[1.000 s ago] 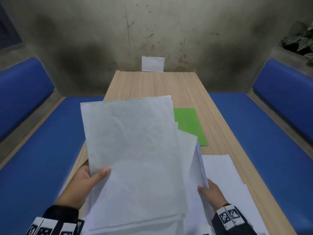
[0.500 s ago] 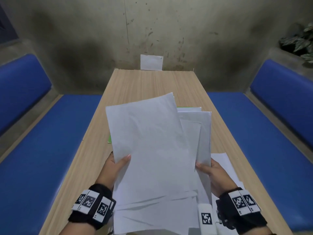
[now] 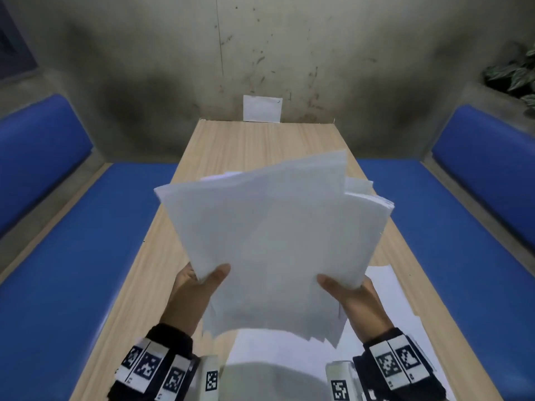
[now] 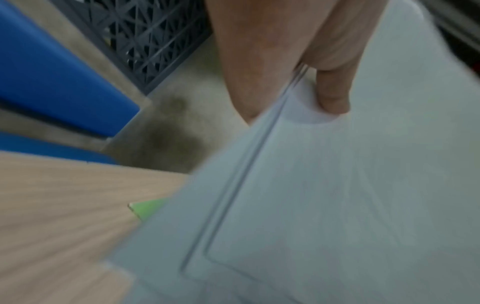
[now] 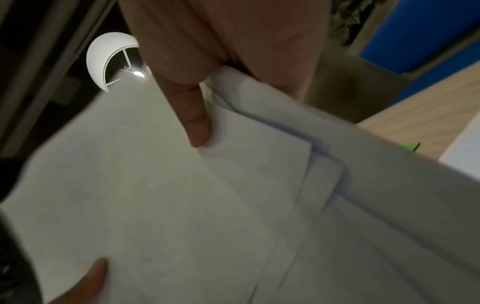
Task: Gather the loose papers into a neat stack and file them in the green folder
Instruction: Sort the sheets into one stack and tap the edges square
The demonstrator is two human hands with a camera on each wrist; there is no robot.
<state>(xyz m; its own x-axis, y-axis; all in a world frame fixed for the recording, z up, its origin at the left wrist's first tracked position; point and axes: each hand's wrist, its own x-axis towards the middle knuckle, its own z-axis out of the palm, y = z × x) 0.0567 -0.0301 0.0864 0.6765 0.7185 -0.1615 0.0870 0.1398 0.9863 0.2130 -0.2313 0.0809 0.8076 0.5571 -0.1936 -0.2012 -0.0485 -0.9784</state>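
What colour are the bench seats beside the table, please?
Blue: the bench seats flank the wooden table, clearest in the head view.

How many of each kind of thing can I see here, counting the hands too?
Hands: 2, the left hand and the right hand
Bundle of papers held in both hands: 1
Pile of papers lying on the table: 1
Green folder, only a corner showing: 1
Blue benches: 2
Table: 1
Total: 8

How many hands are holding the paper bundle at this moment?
2. The left hand grips the bundle of papers at its lower left edge; the right hand grips its lower right edge, thumbs on top. The fingers beneath are hidden.
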